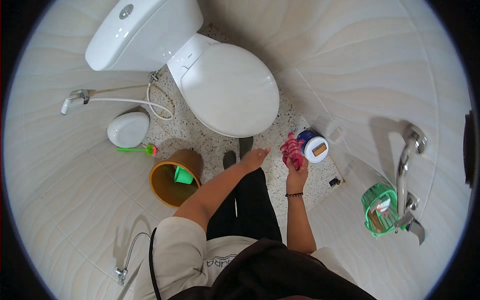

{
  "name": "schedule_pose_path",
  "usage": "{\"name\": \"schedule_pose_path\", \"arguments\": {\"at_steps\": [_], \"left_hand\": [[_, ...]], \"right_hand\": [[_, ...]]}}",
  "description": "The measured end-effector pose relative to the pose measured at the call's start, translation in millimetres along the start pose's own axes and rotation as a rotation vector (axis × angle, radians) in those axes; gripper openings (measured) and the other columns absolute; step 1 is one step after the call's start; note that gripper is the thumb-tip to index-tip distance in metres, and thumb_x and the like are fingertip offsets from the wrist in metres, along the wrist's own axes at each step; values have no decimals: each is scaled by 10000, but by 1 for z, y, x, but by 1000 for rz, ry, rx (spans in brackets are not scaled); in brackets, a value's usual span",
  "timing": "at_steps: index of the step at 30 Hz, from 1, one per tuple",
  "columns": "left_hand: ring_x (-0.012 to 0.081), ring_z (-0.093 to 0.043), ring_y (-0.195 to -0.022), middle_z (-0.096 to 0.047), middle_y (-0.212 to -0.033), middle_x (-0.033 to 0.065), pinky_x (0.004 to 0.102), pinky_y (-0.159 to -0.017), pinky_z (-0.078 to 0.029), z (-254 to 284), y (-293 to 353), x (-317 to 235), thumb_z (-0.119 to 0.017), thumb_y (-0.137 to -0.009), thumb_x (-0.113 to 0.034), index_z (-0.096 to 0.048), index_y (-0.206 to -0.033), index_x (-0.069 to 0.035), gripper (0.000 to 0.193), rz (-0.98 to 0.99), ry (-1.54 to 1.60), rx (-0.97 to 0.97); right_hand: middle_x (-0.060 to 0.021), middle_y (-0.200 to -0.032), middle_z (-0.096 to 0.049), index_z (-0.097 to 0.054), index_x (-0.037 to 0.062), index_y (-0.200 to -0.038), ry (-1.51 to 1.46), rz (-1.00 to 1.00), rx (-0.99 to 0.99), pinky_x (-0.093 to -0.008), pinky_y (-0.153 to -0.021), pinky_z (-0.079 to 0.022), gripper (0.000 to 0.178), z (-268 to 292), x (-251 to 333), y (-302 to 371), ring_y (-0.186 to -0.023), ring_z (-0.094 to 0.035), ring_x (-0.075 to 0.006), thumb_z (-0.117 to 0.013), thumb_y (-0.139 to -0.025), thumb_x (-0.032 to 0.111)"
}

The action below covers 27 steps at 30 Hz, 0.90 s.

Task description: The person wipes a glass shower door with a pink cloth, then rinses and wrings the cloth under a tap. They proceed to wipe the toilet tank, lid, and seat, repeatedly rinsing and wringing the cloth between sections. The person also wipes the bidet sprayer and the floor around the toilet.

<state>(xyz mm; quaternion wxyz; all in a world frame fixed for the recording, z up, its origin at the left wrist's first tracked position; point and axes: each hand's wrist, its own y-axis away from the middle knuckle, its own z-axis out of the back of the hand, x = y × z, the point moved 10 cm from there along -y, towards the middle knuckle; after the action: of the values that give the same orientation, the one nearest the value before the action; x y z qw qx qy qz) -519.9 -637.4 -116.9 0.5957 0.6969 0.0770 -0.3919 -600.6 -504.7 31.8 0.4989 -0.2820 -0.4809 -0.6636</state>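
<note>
A pink-and-red striped glove (291,150), bunched up with finger-like ends showing, is gripped in my right hand (297,172). It hangs beside a blue tub with a white lid (316,149), partly covering the tub's left edge from above. My left hand (255,159) is in front of my body, a little left of the glove and apart from it. Its fingers point right, at least one stretched out, and nothing shows in them. The closed white toilet lid (232,90) lies beyond both hands.
Left of my legs stands a brown bucket (176,178) with a green dipper (183,175). A green brush (136,149) lies by a white basin (128,130). A hose sprayer (75,100) hangs on the left wall; a green basket (379,210) hangs by a metal tap (407,155) at right.
</note>
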Motion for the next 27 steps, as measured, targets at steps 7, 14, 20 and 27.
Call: {"name": "schedule_pose_path", "arguments": {"at_steps": [7,14,20,27], "left_hand": [[215,-597,-822,-604,-917,79,362,-816,-483,-33,100,-130,-542,-835,-506,-558,-1041,-39,510,-120,1673,294],[124,-564,-718,-540,-839,6,270,-625,-477,-78,207,-158,-637,-828,-279,-528,-1006,-96,277,-72,1202,296],[185,-578,-935,-569,-1052,75,423,-899,-467,-190,288,-233,-593,-845,-159,-458,-1184,-108,368,-196,768,769],[88,-451,-677,-410,-770,5,358,-661,-556,-305,339,-329,-573,-832,-73,-457,-1049,-75,247,26,1612,1374]], "right_hand": [[-140,-898,-600,-578,17,-989,137,466,208,-325,-756,-467,301,12,106,103,-841,-590,-286,-628,-696,-36],[-140,-976,-543,-595,50,-854,352,638,26,-331,-691,-437,227,94,201,166,-847,-526,-292,-696,-651,61],[-145,-1157,-499,-420,111,-1216,-761,-135,651,-454,-872,-431,632,119,132,177,-1075,-472,-386,-721,-698,311],[-123,-977,-549,-312,195,-1338,-1678,260,601,-451,-854,-457,503,228,145,223,-866,-564,-291,-451,-907,414]]}}
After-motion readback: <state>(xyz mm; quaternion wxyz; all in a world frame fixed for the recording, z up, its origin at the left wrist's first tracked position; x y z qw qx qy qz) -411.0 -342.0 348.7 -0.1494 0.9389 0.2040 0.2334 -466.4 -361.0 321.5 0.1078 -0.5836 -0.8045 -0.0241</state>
